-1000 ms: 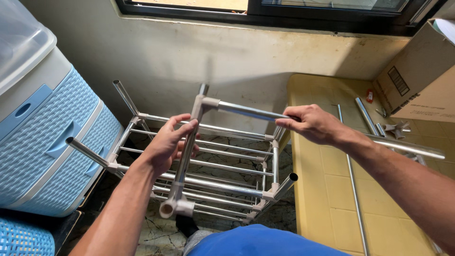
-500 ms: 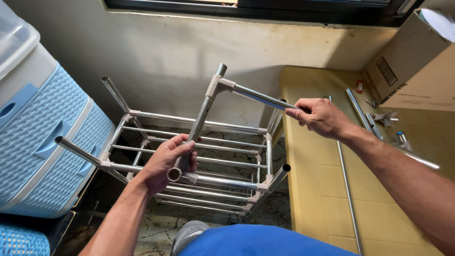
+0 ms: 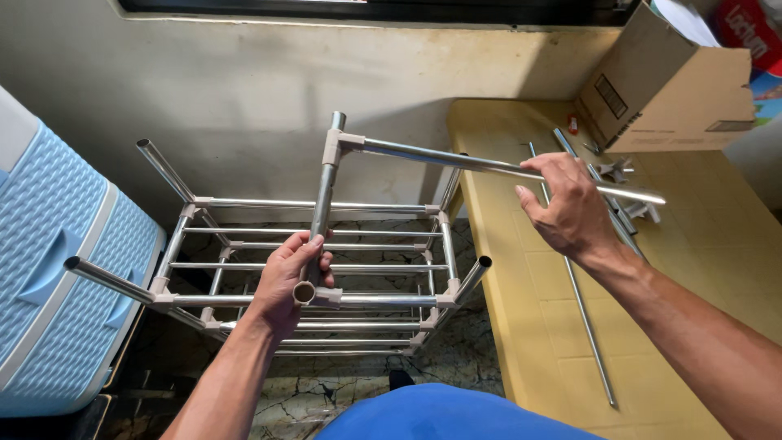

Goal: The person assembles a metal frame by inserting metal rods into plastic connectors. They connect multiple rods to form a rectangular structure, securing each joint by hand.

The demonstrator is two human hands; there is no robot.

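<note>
Open floor between rack (image 3: 309,277) and drawers (image 3: 57,269)

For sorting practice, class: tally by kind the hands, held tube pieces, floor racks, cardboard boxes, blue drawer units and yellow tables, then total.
Hands (left hand, right hand): 2
Tube piece: 1
Rack: 1
Cardboard box: 1
Blue drawer unit: 1
Yellow table: 1
Total: 7

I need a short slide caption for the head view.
Both hands, left hand and right hand, hold an L-shaped tube frame above a metal rack.
</note>
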